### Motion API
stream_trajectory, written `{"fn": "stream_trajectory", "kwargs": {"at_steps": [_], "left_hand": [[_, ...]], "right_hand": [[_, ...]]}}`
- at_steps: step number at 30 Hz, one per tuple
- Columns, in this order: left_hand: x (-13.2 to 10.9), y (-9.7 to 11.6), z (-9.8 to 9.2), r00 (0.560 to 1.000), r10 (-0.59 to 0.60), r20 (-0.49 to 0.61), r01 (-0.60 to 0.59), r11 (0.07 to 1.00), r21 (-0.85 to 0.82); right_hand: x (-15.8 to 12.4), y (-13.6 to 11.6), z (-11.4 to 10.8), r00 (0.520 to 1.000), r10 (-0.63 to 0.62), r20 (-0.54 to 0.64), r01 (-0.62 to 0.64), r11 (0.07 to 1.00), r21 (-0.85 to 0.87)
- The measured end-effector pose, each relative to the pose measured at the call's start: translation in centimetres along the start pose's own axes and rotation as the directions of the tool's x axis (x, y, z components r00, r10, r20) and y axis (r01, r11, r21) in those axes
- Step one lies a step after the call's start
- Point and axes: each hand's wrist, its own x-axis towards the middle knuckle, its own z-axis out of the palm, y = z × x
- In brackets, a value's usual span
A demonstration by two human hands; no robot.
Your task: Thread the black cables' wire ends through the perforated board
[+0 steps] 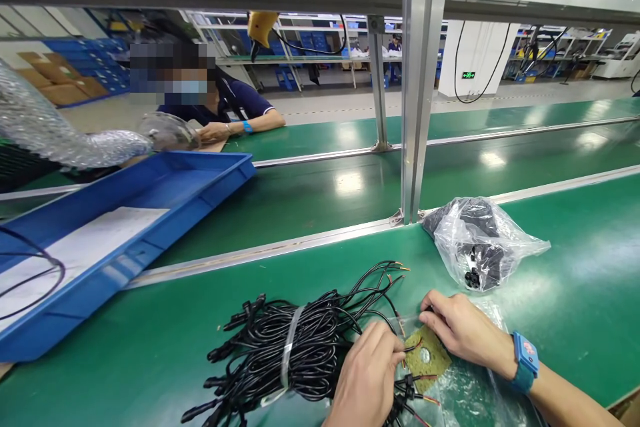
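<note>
My left hand [367,380] and my right hand [463,330] are both at the near edge of the green table [575,280], working on a small sponge pad [425,357]. The pad is yellow-green, flat and roughly square, with rough edges and a round pale hole near its middle. It lies on a clear plastic sheet [465,393] between my two hands. My left fingers are pinched together at the left edge of the pad, where a thin wire with a red and bare end meets it. My right fingers are bent and press on the far right corner of the pad; whether they hold something small there I cannot tell. On my right wrist I wear a blue wristband [525,360].

Just left of my left hand lies a bundle of black cables [295,347], tied around the middle with a pale band. Its loose ends with stripped copper tips spread toward the far side, and its black plugs point to the near left.

Farther on the right is a clear plastic bag [480,240] with black parts inside. On the left stands a blue tray [165,213], tilted on the table edge, with a white sheet in it. Across the conveyor, far left, another person [220,107] in a dark blue shirt rests the arms on the other side.
</note>
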Motion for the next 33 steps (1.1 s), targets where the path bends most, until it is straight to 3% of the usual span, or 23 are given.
{"fn": "stream_trajectory", "kwargs": {"at_steps": [4,10,16,20,24,29,33], "left_hand": [[-0.5,-0.3,0.6,0.992,-0.007,0.126,-0.015,0.986,0.167],[-0.6,0.0,0.3,0.989,0.022,0.15,-0.063,0.959,0.277],[-0.5,-0.4,0.2,0.978,0.061,0.198,-0.12,0.945,0.303],[-0.3,-0.7,0.3,0.978,0.043,0.203,-0.102,0.952,0.29],[-0.2,-0.4,0.1,0.974,0.003,0.227,-0.07,0.956,0.286],[-0.8,-0.7,0.9,0.979,-0.046,0.199,-0.021,0.945,0.325],[-1.5,-1.5,1.8,0.988,-0.036,0.152,-0.009,0.958,0.287]], "right_hand": [[-0.1,0.1,0.0,1.0,-0.01,-0.003,0.01,0.999,-0.04],[-0.3,0.0,0.2,0.985,-0.145,-0.088,0.141,0.989,-0.054],[-0.4,-0.5,0.3,0.949,-0.314,-0.038,0.314,0.949,0.015],[-0.4,-0.7,0.6,0.891,-0.448,0.068,0.446,0.894,0.041],[-0.5,-0.9,0.9,0.898,-0.421,0.13,0.425,0.905,-0.006],[-0.4,-1.0,0.3,0.91,-0.389,0.146,0.378,0.921,0.098],[-0.4,-0.7,-0.3,0.931,-0.362,0.056,0.349,0.923,0.162]]}}
